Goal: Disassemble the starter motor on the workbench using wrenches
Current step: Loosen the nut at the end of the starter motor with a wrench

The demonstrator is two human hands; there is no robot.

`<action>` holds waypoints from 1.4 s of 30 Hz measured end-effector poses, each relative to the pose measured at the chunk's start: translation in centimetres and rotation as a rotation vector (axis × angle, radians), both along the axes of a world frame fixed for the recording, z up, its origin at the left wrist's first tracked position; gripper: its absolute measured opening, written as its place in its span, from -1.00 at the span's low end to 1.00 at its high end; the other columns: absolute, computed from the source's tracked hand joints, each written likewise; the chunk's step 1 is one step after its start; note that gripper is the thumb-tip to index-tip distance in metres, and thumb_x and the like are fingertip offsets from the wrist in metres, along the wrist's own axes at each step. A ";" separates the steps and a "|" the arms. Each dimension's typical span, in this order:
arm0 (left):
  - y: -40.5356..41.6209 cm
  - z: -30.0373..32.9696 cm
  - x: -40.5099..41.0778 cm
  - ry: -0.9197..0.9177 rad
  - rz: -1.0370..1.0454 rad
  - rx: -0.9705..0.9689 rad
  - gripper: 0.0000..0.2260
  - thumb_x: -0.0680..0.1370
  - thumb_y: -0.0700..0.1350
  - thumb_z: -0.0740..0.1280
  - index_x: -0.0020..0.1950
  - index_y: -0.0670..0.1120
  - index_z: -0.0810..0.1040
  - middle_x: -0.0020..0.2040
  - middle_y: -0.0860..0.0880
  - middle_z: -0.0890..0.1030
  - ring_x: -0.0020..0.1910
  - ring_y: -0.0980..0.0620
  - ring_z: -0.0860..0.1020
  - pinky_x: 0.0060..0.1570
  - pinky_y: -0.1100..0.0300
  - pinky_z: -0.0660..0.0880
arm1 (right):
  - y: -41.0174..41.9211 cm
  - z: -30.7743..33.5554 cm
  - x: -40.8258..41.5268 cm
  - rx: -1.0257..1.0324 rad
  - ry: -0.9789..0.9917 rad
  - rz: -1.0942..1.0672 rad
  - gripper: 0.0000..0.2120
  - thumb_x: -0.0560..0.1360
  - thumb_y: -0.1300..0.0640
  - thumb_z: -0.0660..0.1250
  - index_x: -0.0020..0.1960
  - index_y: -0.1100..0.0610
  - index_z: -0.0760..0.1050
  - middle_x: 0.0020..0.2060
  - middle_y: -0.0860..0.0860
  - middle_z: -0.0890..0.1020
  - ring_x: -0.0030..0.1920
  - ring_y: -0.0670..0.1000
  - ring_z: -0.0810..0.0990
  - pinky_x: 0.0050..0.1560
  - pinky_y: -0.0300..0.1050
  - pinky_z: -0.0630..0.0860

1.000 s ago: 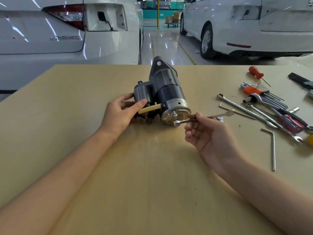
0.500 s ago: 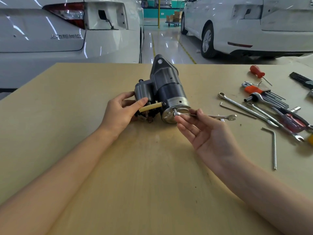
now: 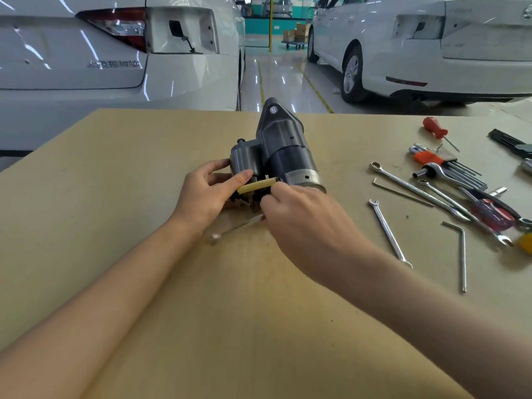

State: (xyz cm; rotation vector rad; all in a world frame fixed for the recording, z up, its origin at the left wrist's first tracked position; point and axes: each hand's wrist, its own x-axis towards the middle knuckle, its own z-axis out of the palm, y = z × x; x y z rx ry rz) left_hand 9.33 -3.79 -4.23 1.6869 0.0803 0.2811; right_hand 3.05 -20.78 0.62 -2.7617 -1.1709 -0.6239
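A dark grey starter motor (image 3: 285, 151) lies on the tan workbench (image 3: 230, 326), its silver end cap toward me. My left hand (image 3: 205, 197) grips the solenoid on the motor's left side, and its thumb rests on a yellow sleeve (image 3: 256, 186). My right hand (image 3: 305, 223) is turned palm down over the end cap and hides it. It holds a thin wrench (image 3: 239, 226), which is blurred and sticks out to the lower left above the bench.
To the right lie a small wrench (image 3: 387, 230), long combination wrenches (image 3: 414, 188), an orange hex key set (image 3: 431, 158), an L-shaped key (image 3: 462, 254) and a red screwdriver (image 3: 434, 128). Two white cars stand beyond the bench's far edge.
My right hand has turned palm down and moved left over the end cap. The wrench has swung from pointing right to pointing lower left. My left hand has stayed on the solenoid.
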 end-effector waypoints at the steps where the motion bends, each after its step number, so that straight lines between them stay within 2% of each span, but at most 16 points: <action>1: -0.1 0.0 0.0 0.001 0.000 0.005 -0.27 0.23 0.16 0.46 0.35 -0.10 0.49 0.03 -0.05 0.67 -0.04 0.04 0.66 -0.07 0.16 0.59 | 0.2 -0.2 -0.2 -0.069 0.003 -0.017 -0.89 0.53 0.30 0.20 0.01 0.16 0.44 -0.19 0.03 0.30 -0.23 0.04 0.40 -0.20 -0.07 0.38; 3: -0.1 0.0 0.0 0.001 0.000 0.002 -0.27 0.24 0.15 0.47 0.36 -0.11 0.48 0.04 -0.07 0.67 -0.02 0.01 0.66 -0.05 0.12 0.60 | 0.1 -0.1 -0.5 -0.139 -0.009 -0.049 -0.85 0.51 0.34 0.18 0.03 0.17 0.43 -0.18 0.05 0.33 -0.23 0.04 0.34 -0.18 -0.08 0.38; 5: -0.1 0.0 0.0 -0.004 0.003 0.001 -0.29 0.26 0.14 0.47 0.36 -0.10 0.48 0.05 -0.07 0.67 -0.02 0.02 0.65 -0.10 0.17 0.59 | -0.3 0.1 -1.0 -0.146 -0.065 -0.013 -0.88 0.46 0.36 0.26 -0.10 0.16 0.47 -0.24 0.05 0.44 -0.30 0.05 0.42 -0.25 -0.09 0.41; 7: -0.1 0.0 0.1 -0.014 0.008 0.015 -0.30 0.27 0.16 0.46 0.35 -0.09 0.48 0.03 -0.03 0.66 -0.05 0.09 0.64 -0.21 0.30 0.54 | -1.2 -0.5 -1.5 -0.031 -0.119 0.105 -0.93 0.48 0.28 0.31 -0.17 0.18 0.50 -0.30 0.05 0.50 -0.35 0.06 0.46 -0.33 -0.09 0.45; 8: -0.1 -0.1 0.1 -0.019 0.011 0.022 -0.29 0.26 0.17 0.46 0.35 -0.08 0.49 0.01 -0.01 0.66 -0.07 0.12 0.64 -0.26 0.35 0.52 | -1.8 -0.9 -1.7 0.059 -0.083 0.157 -0.88 0.53 0.20 0.27 -0.16 0.19 0.52 -0.30 0.03 0.50 -0.35 0.05 0.46 -0.34 -0.10 0.44; 11: -0.1 0.0 0.0 -0.027 0.013 0.024 -0.28 0.24 0.18 0.46 0.34 -0.08 0.50 -0.03 0.03 0.67 -0.16 0.19 0.65 -0.32 0.42 0.49 | -2.4 -2.3 -2.2 0.546 0.295 0.124 -0.78 0.59 0.09 0.23 -0.15 0.20 0.51 -0.35 -0.10 0.48 -0.36 -0.06 0.42 -0.33 -0.22 0.40; 13: -0.1 0.0 0.0 -0.026 0.008 0.030 -0.29 0.25 0.18 0.46 0.35 -0.08 0.50 -0.03 0.04 0.67 -0.14 0.20 0.65 -0.29 0.40 0.50 | -2.4 -2.8 -2.0 1.011 0.726 0.016 -0.80 0.59 0.16 0.25 -0.18 0.20 0.53 -0.42 -0.05 0.53 -0.41 -0.06 0.47 -0.37 -0.21 0.42; 15: -0.1 -0.1 0.0 -0.016 0.009 0.040 -0.28 0.25 0.19 0.46 0.35 -0.08 0.49 -0.02 0.04 0.66 -0.09 0.16 0.65 -0.20 0.33 0.55 | -2.6 -2.9 -1.4 1.389 1.081 -0.065 -0.79 0.59 0.20 0.23 -0.17 0.22 0.55 -0.41 0.06 0.57 -0.43 -0.01 0.53 -0.42 -0.20 0.45; 17: 0.0 -0.1 0.0 -0.004 0.016 0.038 -0.28 0.25 0.18 0.46 0.36 -0.08 0.48 -0.01 0.03 0.66 -0.04 0.11 0.64 -0.08 0.20 0.58 | -2.7 -2.9 -0.9 1.629 1.281 -0.072 -0.80 0.58 0.21 0.21 -0.14 0.25 0.55 -0.40 0.11 0.58 -0.44 0.00 0.55 -0.44 -0.21 0.48; 20: 0.0 -0.1 -0.1 0.009 0.015 0.016 -0.32 0.26 0.15 0.47 0.33 -0.08 0.49 -0.01 0.00 0.67 -0.03 0.02 0.65 0.00 0.03 0.61 | -3.0 -2.5 -0.4 1.845 1.386 -0.041 -0.77 0.57 0.23 0.18 -0.19 0.23 0.54 -0.42 0.09 0.58 -0.46 -0.03 0.56 -0.44 -0.25 0.51; 24: -0.1 0.0 -0.1 0.012 0.009 0.018 -0.31 0.28 0.12 0.47 0.36 -0.11 0.48 -0.02 0.00 0.68 -0.08 0.07 0.66 -0.10 0.12 0.62 | -3.3 -2.2 0.0 1.968 1.395 -0.014 -0.73 0.57 0.25 0.17 -0.22 0.23 0.56 -0.40 0.10 0.61 -0.42 -0.02 0.61 -0.43 -0.26 0.53; 29: -0.1 0.1 -0.2 0.018 0.009 0.015 -0.36 0.32 0.08 0.48 0.35 -0.11 0.48 0.00 -0.03 0.67 -0.03 0.00 0.66 0.02 -0.05 0.61 | -3.3 -2.2 0.4 1.959 1.394 0.045 -0.78 0.58 0.25 0.18 -0.14 0.25 0.57 -0.29 0.15 0.68 -0.28 0.03 0.69 -0.32 -0.23 0.58; 32: -0.1 0.0 -0.1 0.018 0.004 0.009 -0.35 0.32 0.08 0.48 0.36 -0.11 0.47 0.03 -0.07 0.67 -0.01 -0.04 0.65 0.02 -0.06 0.61 | -3.5 -2.1 0.5 1.967 1.367 0.040 -0.77 0.58 0.22 0.19 -0.15 0.25 0.57 -0.32 0.14 0.67 -0.31 0.02 0.68 -0.33 -0.23 0.58; 35: -0.1 -0.1 -0.1 0.008 0.000 0.015 -0.31 0.29 0.12 0.47 0.37 -0.11 0.47 0.02 -0.04 0.67 -0.04 0.05 0.65 -0.10 0.13 0.62 | -3.8 -2.1 0.6 1.978 1.355 0.004 -0.79 0.58 0.19 0.19 -0.15 0.23 0.53 -0.41 0.09 0.62 -0.42 -0.02 0.62 -0.41 -0.25 0.54; 38: 0.0 -0.1 0.0 -0.006 0.004 0.031 -0.38 0.34 0.11 0.47 0.36 -0.07 0.48 -0.02 0.03 0.66 -0.12 0.18 0.64 -0.25 0.34 0.53 | -3.8 -2.2 0.7 1.954 1.350 -0.059 -0.77 0.58 0.19 0.19 -0.20 0.21 0.52 -0.45 0.08 0.59 -0.48 -0.03 0.57 -0.45 -0.27 0.52; 42: 0.0 -0.2 0.1 -0.017 0.013 0.046 -0.41 0.38 0.09 0.47 0.37 -0.08 0.48 -0.01 0.03 0.66 -0.14 0.21 0.63 -0.30 0.43 0.48 | -3.6 -2.4 0.6 1.946 1.340 -0.072 -0.76 0.59 0.21 0.18 -0.20 0.22 0.53 -0.42 0.08 0.61 -0.44 -0.02 0.61 -0.42 -0.26 0.54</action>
